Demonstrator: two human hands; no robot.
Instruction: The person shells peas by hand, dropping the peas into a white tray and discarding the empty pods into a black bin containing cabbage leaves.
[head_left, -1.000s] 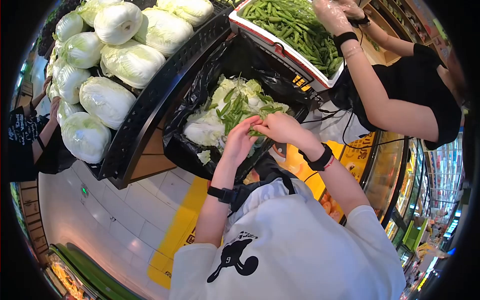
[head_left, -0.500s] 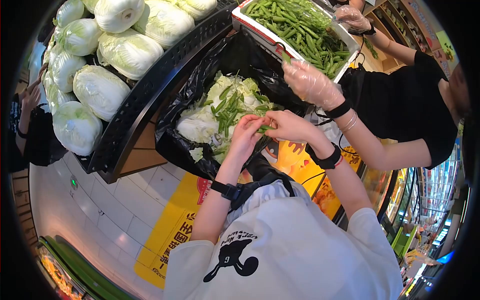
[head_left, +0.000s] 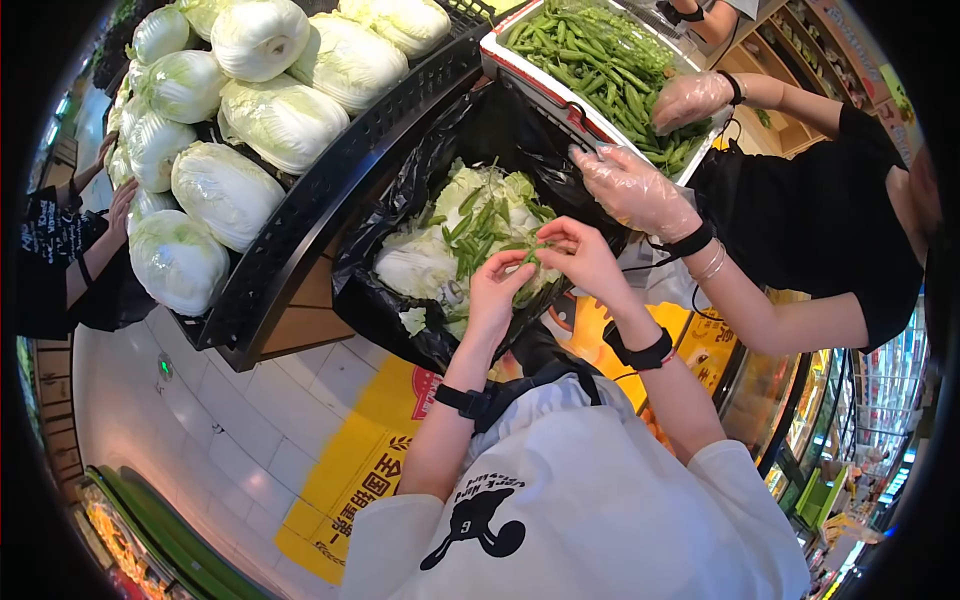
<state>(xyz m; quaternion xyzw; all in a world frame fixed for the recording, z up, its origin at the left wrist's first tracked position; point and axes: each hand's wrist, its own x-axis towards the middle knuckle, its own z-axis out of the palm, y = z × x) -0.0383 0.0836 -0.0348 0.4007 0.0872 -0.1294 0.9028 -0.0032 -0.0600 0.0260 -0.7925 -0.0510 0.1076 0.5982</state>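
My left hand [head_left: 500,287] and my right hand [head_left: 582,257] meet above a black plastic bag [head_left: 362,270], with a green pea pod [head_left: 532,256] pinched between their fingertips. Inside the open bag lie pale cabbage leaves [head_left: 412,262] with green pods [head_left: 480,232] scattered on top. Just beyond my right hand, a co-worker's plastic-gloved hand [head_left: 640,195] is near the edge of a white box [head_left: 508,62]. The co-worker's other gloved hand [head_left: 692,100] rests on the green pods [head_left: 590,62] filling that box.
A black display stand [head_left: 300,225] at the upper left holds several cabbages [head_left: 228,192]. Another person's hands [head_left: 120,205] are at its far left side. The co-worker in black [head_left: 790,220] stands at the right. A yellow floor sign [head_left: 345,470] lies below.
The co-worker's far gloved hand has come down onto the pods in the box. My fingers have shifted around the pod. The view has moved slightly, and the person at left shows more.
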